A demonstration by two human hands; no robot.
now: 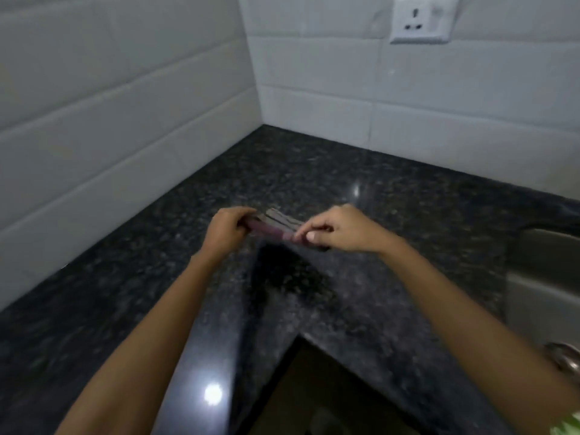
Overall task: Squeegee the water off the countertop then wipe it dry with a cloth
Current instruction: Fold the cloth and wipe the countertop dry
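Observation:
A dark speckled granite countertop (345,183) fills the corner below white tiled walls. Over its middle both hands hold a small folded cloth (276,226), maroon with grey stripes. My left hand (224,229) grips its left end with curled fingers. The cloth's right end is pinched between thumb and fingers of my right hand (339,230). The cloth stretches between the two hands, just above or on the stone; I cannot tell which. A darker patch (282,271) lies on the counter right below the cloth. No squeegee is in view.
A steel sink (546,277) sits at the right edge, with a metal fitting (565,356) near its front. A white wall socket (420,20) is on the back wall. The counter's inner corner edge (298,337) opens onto a dark gap below.

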